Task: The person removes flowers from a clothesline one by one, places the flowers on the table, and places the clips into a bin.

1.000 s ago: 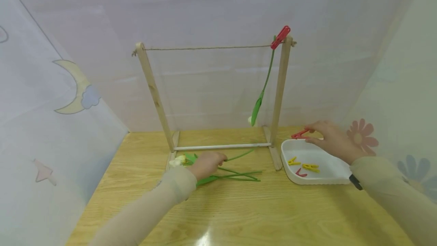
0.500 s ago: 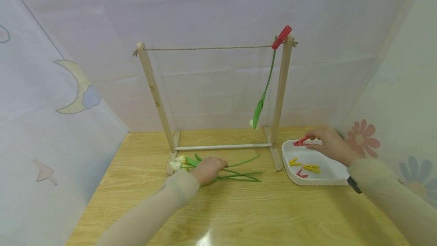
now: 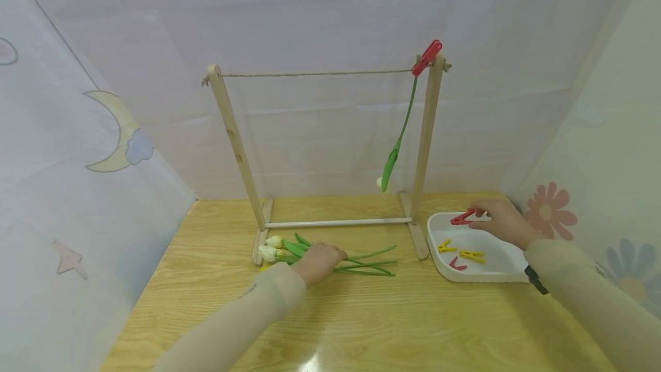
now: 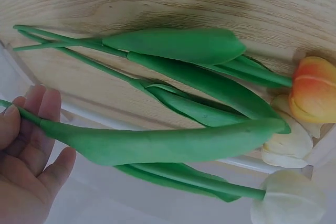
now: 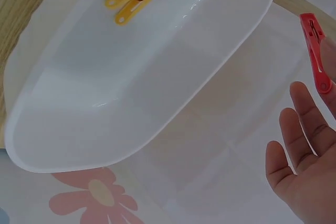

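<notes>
My left hand [image 3: 319, 264] pinches the green stem of a white tulip [image 4: 289, 198] between thumb and fingers. Beyond it in the left wrist view, an orange-red tulip [image 4: 314, 90] and another white tulip [image 4: 286, 142] lie on the table, their stems crossing. At the white tray, my right hand [image 3: 502, 224] pinches a red clothespin [image 3: 461, 219] by its handle end; the remaining fingers [image 5: 302, 145] are spread apart. Another red clothespin [image 3: 427, 58] fastens a tulip [image 3: 391, 165] head-down to the twine near the right post.
The wooden frame [image 3: 234, 145] carries twine [image 3: 310, 74] between two posts, with a white bar [image 3: 338, 223] low down. Inside the white tray [image 3: 436, 266] lie yellow clothespins [image 3: 472, 255] and a small red clothespin [image 3: 457, 264]. Printed cloth [image 3: 330, 16] closes off the back and sides.
My left hand has shifted slightly toward me and right, with the tulip stem in its pinch. My right hand has come down a little toward the tray, still holding the red clothespin.
</notes>
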### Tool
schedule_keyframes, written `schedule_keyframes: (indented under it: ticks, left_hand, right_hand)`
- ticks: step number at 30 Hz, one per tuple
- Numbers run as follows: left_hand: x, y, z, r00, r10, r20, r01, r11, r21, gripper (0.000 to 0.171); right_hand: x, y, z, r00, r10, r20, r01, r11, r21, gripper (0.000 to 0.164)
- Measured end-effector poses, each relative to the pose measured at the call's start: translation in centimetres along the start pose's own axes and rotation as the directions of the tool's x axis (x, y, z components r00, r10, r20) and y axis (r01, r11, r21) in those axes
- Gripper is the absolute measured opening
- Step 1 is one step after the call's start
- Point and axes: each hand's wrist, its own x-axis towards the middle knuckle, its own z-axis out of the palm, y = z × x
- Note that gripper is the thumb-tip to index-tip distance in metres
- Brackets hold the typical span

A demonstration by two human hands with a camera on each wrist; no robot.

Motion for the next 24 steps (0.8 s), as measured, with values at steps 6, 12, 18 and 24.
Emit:
schedule_keyframes:
  ticks: [6, 12, 18, 24]
  left_hand:
    - [0.2, 0.3, 0.2, 1.000, 0.010, 0.004, -0.010, 0.998, 0.063, 0.032]
    - [0.5, 0.8, 0.7, 0.999, 0.030, -0.009, -0.028, 0.980, 0.198, 0.034]
    - [0.8, 1.4, 1.1, 0.999, 0.036, 0.015, -0.038, 0.965, 0.259, 0.031]
    - [1.3, 1.6, 1.4, 0.999, 0.004, 0.047, -0.016, 0.966, 0.256, 0.033]
  right_hand:
    - [0.2, 0.5, 0.4, 0.998, 0.044, 0.044, -0.043, 0.999, -0.026, 0.034]
    - [0.3, 1.3, 1.1, 0.990, 0.090, 0.104, -0.091, 0.996, 0.008, 0.032]
    - [0.2, 2.1, 1.7, 0.983, 0.114, 0.146, -0.121, 0.992, 0.035, 0.028]
    - [0.3, 2.8, 2.0, 0.977, 0.124, 0.173, -0.133, 0.990, 0.042, 0.028]
